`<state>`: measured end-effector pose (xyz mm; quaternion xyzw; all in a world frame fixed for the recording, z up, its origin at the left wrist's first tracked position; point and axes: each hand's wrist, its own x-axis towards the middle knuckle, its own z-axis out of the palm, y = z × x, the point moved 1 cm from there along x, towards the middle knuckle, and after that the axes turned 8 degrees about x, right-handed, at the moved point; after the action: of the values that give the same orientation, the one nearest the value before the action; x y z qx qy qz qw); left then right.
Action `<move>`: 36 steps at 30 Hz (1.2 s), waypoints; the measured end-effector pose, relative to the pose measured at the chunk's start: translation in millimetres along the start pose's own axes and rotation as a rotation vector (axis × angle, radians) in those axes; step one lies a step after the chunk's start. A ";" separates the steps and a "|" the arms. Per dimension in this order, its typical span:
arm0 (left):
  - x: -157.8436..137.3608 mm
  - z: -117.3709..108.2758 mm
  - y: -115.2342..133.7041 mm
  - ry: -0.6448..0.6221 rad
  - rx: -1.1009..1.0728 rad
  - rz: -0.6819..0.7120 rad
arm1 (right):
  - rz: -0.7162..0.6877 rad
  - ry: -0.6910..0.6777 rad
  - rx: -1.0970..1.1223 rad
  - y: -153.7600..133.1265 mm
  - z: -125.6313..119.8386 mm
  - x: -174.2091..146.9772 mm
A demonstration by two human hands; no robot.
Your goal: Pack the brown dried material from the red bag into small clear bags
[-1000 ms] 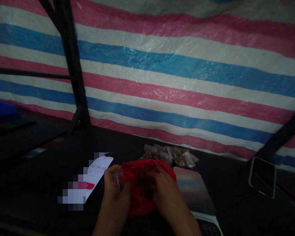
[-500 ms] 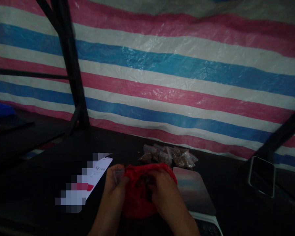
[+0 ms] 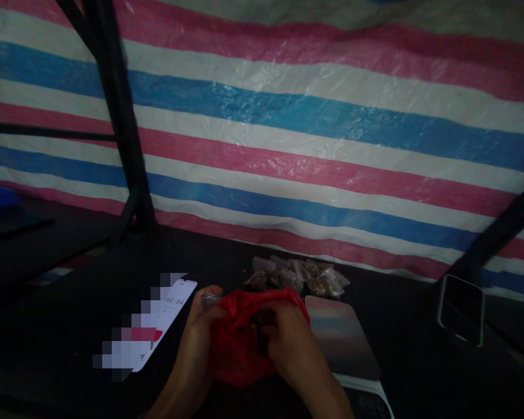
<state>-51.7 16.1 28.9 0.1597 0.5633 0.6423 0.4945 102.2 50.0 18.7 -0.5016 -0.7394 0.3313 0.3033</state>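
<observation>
A red plastic bag (image 3: 240, 355) is between my hands, its mouth facing up and dark contents (image 3: 262, 319) showing inside. My left hand (image 3: 201, 326) is closed on the bag's left rim. A small clear plastic bag (image 3: 208, 299) is also pinched in it. My right hand (image 3: 288, 334) reaches into the mouth from the right, fingers curled among the dark contents. What those fingertips hold, if anything, is hidden in shadow. Just beyond lie several small clear zip bags (image 3: 294, 274) filled with brownish pieces.
Right of the red bag is a scale (image 3: 343, 337) with a flat metal plate and dark keys. A lit phone (image 3: 174, 305) lies left, partly pixelated. Another phone (image 3: 461, 308) with a dark screen is at the right. Striped sheeting (image 3: 310, 157) hangs behind the black table (image 3: 192, 250).
My left hand and the red bag's left side have shifted slightly left, and the small clear bag now lies flatter in the grip. My right hand stays in the bag's mouth.
</observation>
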 end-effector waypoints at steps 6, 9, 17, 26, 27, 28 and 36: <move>-0.1 -2.8 4.0 -0.028 -0.037 0.009 | 0.062 0.022 0.090 0.1 -1.1 0.4; -0.6 -2.5 5.7 -0.008 -0.041 0.003 | 0.048 0.006 0.122 -2.3 -2.5 0.0; 2.2 -9.6 3.6 -0.008 0.009 0.036 | 0.037 -0.028 0.230 -0.8 -4.3 -0.1; 13.5 -20.8 -8.3 0.089 0.212 0.265 | 0.054 -0.022 0.174 1.6 -17.2 -3.8; 15.0 -20.4 -10.9 0.103 0.221 0.270 | 0.067 -0.024 0.148 0.7 -15.9 -4.9; 16.4 -19.7 -13.4 0.115 0.220 0.270 | 0.080 -0.027 0.118 -0.6 -14.0 -6.0; 19.3 -20.8 -13.4 0.135 0.174 0.220 | 0.071 -0.022 0.076 -13.2 -9.4 -8.5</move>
<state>-70.3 18.4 3.8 0.2191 0.6279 0.6507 0.3665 105.1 40.1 33.8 -0.5120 -0.7114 0.3752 0.3018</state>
